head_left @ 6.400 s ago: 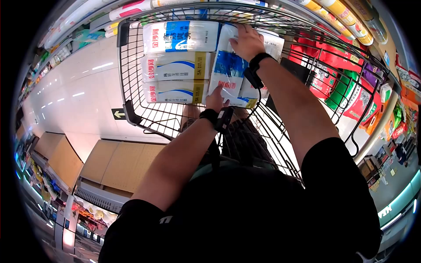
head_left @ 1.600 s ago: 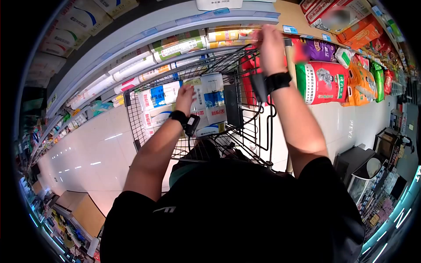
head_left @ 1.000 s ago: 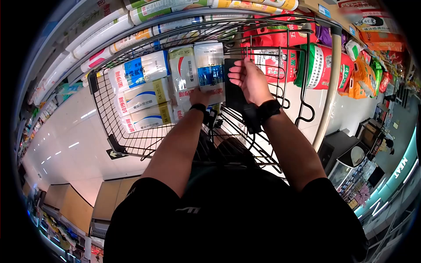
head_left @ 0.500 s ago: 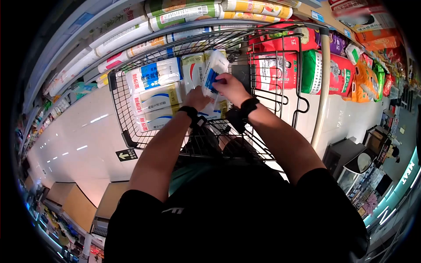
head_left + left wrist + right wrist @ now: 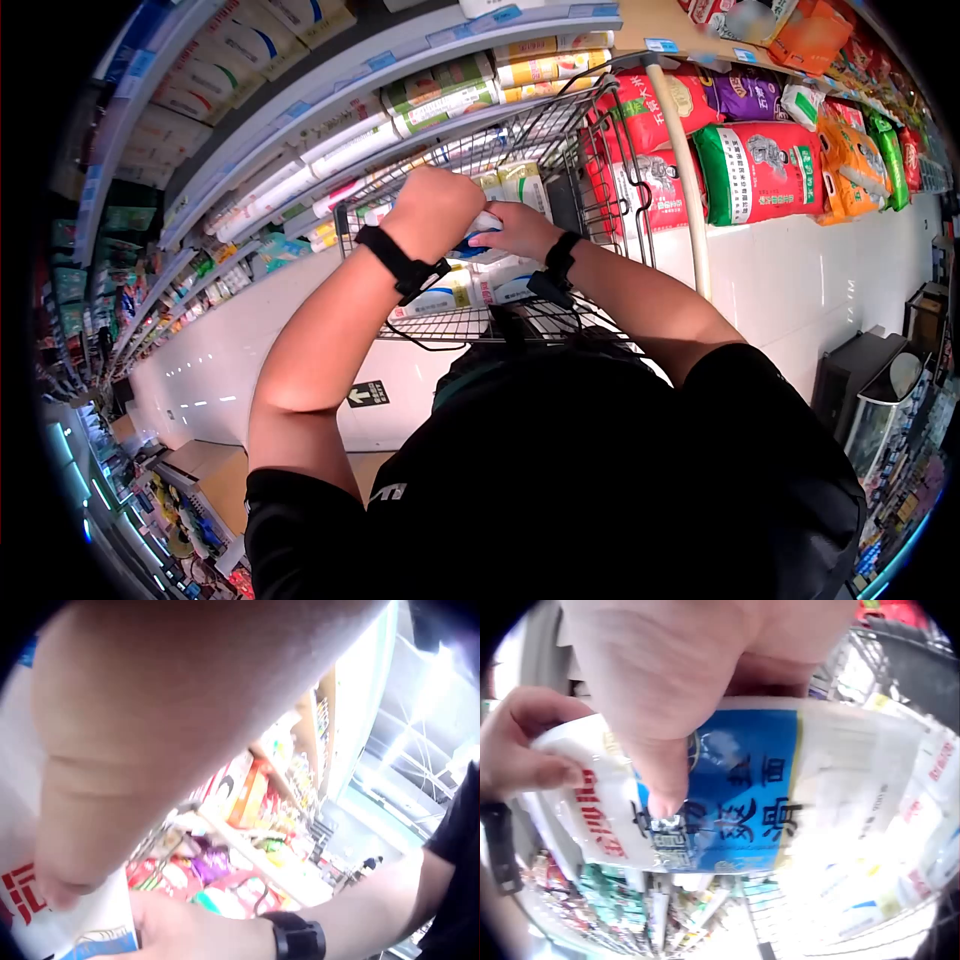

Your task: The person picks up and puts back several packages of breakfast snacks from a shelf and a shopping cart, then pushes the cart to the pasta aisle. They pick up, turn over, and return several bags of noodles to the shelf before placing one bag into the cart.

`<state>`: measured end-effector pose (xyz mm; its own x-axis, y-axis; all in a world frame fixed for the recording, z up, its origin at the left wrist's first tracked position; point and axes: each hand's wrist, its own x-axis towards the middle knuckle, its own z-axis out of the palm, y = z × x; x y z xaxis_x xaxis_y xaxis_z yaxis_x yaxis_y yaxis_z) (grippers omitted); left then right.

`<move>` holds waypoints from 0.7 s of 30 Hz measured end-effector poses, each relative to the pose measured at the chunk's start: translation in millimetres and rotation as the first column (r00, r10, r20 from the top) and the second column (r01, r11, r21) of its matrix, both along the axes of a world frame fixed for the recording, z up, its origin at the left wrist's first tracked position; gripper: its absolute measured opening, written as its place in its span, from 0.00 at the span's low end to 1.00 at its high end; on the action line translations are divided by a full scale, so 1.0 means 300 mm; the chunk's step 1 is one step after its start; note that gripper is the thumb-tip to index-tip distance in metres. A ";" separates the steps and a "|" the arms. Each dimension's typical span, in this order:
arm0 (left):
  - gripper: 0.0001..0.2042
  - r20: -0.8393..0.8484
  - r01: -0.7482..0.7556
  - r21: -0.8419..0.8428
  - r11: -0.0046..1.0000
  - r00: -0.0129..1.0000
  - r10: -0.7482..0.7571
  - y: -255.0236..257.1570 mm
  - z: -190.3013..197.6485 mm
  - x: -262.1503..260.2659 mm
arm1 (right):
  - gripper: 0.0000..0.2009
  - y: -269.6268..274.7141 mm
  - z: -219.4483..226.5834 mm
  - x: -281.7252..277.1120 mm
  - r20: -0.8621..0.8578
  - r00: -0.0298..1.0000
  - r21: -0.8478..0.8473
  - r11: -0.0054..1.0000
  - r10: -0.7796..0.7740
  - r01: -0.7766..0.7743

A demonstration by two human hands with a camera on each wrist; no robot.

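Two hands clamp one noodle pack (image 5: 735,787) above the wire cart (image 5: 610,190), its long axis running left to right between them. The left hand (image 5: 437,207) pinches the pack's left end with curled fingers (image 5: 525,750), knuckles up, hiding most of it in the head view. The right hand (image 5: 520,232) grips it from the right and near side, thumb (image 5: 660,772) pressed on the blue label. More packs (image 5: 470,290) lie stacked in the cart just below.
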<state>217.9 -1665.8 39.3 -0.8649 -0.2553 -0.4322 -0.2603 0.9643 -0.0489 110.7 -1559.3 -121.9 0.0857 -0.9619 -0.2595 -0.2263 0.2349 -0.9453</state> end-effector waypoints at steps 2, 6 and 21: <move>0.20 -0.239 -0.005 -0.016 1.000 0.971 0.002 0.014 0.170 -0.001 | 0.22 -0.001 0.120 -0.040 0.037 0.998 -0.121 0.991 -0.058 0.062; 0.45 -0.803 -0.147 -0.045 0.988 0.593 0.052 0.066 0.394 -0.022 | 0.19 0.020 0.393 -0.182 0.211 0.973 -0.276 0.949 -0.094 0.151; 0.21 -0.446 0.128 0.894 0.429 0.172 0.878 0.308 0.173 -0.226 | 0.19 0.211 0.771 -0.454 0.728 0.668 -0.165 0.906 -0.154 0.389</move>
